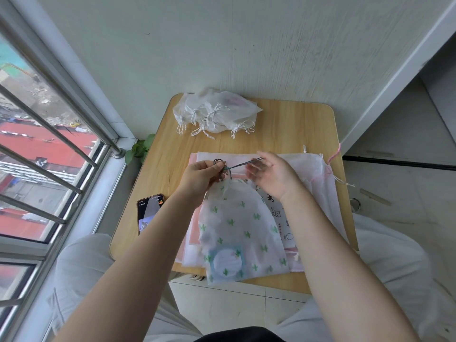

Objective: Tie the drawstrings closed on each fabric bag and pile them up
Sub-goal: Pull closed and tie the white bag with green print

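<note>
I see the cactus bag [239,225] at frame centre on the flat bags [318,193]. Left hand [201,176] pinches the gathered neck and cord [243,163]. Right hand [274,172] pulls the cord taut, fingers blurred, grip unclear. Tied pile [214,112] sits at the table [291,124] top.

Beyond the grip, bare light wooden tabletop [283,124] lies open; the heap of tied white fabric bags [214,112] blocks farther left.
</note>
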Demonstrator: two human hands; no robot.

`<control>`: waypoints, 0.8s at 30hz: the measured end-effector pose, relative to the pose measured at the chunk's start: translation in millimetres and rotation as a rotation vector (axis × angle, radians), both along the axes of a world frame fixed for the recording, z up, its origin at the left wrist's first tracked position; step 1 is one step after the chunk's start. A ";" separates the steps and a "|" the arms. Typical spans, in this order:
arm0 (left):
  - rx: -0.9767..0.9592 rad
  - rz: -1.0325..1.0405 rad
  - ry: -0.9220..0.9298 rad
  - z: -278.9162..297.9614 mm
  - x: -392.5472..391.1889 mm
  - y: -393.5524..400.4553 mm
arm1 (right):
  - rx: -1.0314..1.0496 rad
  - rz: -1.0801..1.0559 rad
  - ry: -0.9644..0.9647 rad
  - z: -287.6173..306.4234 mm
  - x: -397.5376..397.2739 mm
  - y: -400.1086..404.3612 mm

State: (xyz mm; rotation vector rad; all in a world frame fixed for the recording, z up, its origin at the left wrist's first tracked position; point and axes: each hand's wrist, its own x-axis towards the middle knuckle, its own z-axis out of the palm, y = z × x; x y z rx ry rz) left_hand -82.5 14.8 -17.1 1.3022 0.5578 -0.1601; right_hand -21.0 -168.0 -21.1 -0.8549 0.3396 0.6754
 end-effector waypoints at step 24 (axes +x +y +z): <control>0.268 -0.018 0.171 7.0 -4.4 -2.8 | -1.140 0.572 -0.749 4.1 -10.8 22.2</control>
